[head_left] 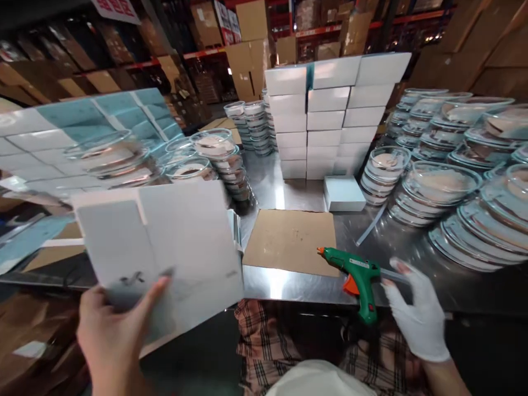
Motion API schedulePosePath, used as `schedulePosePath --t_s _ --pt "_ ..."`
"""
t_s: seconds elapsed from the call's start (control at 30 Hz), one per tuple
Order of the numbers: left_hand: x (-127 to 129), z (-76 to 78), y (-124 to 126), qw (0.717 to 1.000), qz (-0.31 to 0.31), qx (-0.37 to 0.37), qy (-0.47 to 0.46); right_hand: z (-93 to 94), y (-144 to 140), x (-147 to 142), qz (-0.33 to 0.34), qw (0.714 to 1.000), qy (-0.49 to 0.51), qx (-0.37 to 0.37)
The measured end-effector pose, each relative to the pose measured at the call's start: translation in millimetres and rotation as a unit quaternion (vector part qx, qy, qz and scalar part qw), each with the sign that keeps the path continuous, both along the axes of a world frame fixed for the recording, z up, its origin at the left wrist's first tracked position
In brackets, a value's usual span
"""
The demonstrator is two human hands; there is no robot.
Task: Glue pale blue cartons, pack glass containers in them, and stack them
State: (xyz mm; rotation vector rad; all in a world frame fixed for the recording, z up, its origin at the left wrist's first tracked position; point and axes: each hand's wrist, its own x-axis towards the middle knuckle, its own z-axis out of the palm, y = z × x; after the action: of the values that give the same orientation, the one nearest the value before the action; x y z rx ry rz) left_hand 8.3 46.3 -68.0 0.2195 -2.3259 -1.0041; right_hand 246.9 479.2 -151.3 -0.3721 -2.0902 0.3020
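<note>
While the left hand (113, 327) is holding a white panel (190, 236) up at centre-left of frame, the right hand (423, 316), gloved white, is hanging beside the green glue gun (358, 269) at lower right. Left grip: closed on the panel's lower-left part, thumb pressing across the near face, other fingers going out of sight behind. Panel is blurring slightly, leaning a bit, its wide face turning toward the camera. Right grip: partly open, thumb and fingers spreading around the tail of the glue stick (398, 276); can't tell if they're touching it. Key relation: gun is lying just left of the right grip, barrel running roughly left-right, orange nozzle (320, 250) pointing away from that hand, handle hanging toward the bottom of frame and seemingly overhanging the worktop (264, 283) edge. Right hand is clearly the nearer one; left is sitting well apart, with the panel filling the space on its side. Nozzle end is resting over the right part of a brown cardboard sheet (284, 242), mid-frame. Small white box (344, 195) is sitting just beyond the sheet, in front of the white box stack (330, 124).
</note>
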Motion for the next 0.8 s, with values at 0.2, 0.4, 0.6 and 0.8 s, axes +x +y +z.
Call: schedulePosePath --t_s 0.2,0.4,0.6,0.8 --pt "78.0 -52.4 116.2 0.881 -0.413 -0.183 -0.145 46.7 -42.7 -48.8 0.163 0.979 -0.043 0.118" --pt "78.5 -114.8 93.2 0.815 -0.525 -0.221 -0.105 19.9 -49.5 -43.4 0.223 0.969 -0.096 -0.054" --pt "73.8 -117.1 66.8 0.784 -0.535 -0.243 -0.201 14.2 -55.1 -20.0 0.307 0.854 -0.256 -0.334" --pt "80.5 -135.2 74.7 0.702 -0.617 -0.288 -0.207 -6.2 -58.4 -6.4 0.363 0.656 -0.45 -0.485"
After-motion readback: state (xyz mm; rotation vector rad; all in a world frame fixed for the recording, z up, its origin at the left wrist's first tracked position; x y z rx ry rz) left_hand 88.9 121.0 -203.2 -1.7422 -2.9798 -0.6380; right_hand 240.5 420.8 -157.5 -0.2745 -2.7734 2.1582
